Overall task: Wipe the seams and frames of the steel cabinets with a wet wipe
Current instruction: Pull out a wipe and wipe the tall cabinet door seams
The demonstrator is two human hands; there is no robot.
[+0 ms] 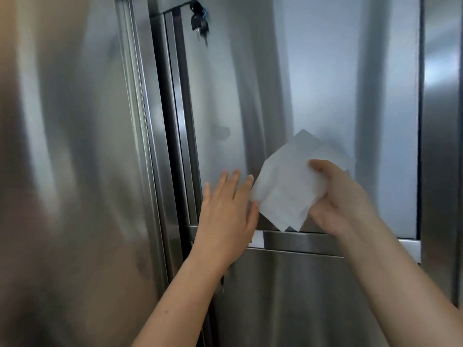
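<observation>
From where I sit this reads as preparing the cloth, with no wiping stroke under way. Furthest left of the fingers runs one dark vertical seam (165,121), with one bunch of keys (199,23) hanging high above them. My left hand (225,209) comes next, its fingers (235,181) straight and released, just beside the one wet wipe (288,186); I cannot tell if they touch it. The right hand (343,196) grasps the wipe, thumb on top, and the cloth spreads leftward in front of the upper door (325,83). Just below both sets of fingers lies one horizontal frame strip (300,242). I judge the next move calls for folding the wipe flat over the fingertips, then pressing it into a seam.
</observation>
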